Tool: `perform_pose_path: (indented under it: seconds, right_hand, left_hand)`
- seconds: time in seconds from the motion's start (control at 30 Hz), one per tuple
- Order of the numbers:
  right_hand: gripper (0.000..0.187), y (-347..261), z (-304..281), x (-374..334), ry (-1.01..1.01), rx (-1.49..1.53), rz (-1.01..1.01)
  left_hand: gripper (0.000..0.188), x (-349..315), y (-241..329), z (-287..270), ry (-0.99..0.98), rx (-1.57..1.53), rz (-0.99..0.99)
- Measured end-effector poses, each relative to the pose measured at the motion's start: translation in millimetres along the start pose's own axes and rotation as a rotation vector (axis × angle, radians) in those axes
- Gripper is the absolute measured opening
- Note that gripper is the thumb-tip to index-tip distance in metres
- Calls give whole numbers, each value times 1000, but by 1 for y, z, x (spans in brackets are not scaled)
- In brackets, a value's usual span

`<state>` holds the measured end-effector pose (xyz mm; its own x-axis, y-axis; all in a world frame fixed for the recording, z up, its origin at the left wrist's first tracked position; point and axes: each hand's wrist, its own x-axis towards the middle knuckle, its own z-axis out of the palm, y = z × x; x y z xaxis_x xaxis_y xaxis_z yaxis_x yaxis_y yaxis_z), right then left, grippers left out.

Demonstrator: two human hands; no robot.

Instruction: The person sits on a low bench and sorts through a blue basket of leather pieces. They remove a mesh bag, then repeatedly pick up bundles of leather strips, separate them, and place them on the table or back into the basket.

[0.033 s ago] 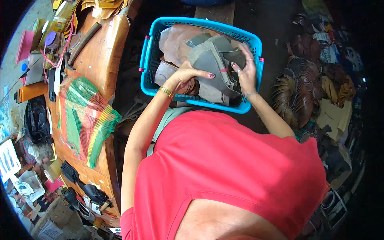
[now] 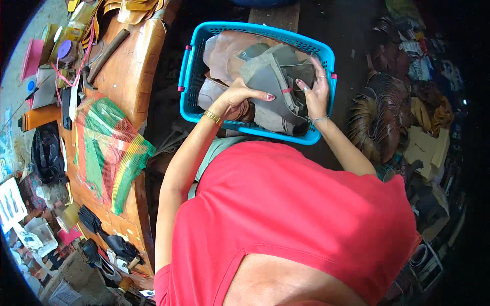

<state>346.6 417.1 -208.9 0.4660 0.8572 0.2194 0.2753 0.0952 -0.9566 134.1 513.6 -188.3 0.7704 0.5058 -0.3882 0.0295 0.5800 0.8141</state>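
A blue plastic basket (image 2: 185,76) holds grey, brown and pinkish leather pieces. My left hand (image 2: 238,97), with a gold band at the wrist, grips a bundle of grey leather pieces (image 2: 263,81) by its left side. Its thumb lies across the top; the other fingers are mostly hidden underneath. A narrow red tie (image 2: 287,91) shows on the bundle. At the bundle's right edge is my right hand (image 2: 318,96), fingers stretched out and thumb apart, inside the basket's right end. Whether its fingertips touch the leather I cannot tell.
On my left runs a wooden table (image 2: 138,66) with a hammer (image 2: 107,56) and a green-and-red mesh bag (image 2: 109,148). An orange bottle (image 2: 41,117) lies among clutter beyond it. Stacked brown leather pieces (image 2: 377,117) and cardboard (image 2: 426,150) lie at the right.
My right hand has shifted very slightly to the right, away from the bundle. My left hand and the basket stay where they were.
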Motion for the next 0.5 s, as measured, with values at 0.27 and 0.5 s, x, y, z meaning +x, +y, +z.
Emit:
perform_pose_path:
  seconds: [0.27, 0.5]
  right_hand:
    - [69, 3, 4, -11, 122, 196, 245]
    - [65, -27, 1, -10, 87, 413, 338]
  left_hand:
    - [83, 1, 7, -2, -85, 179, 95]
    - [84, 1, 8, -5, -106, 285, 100]
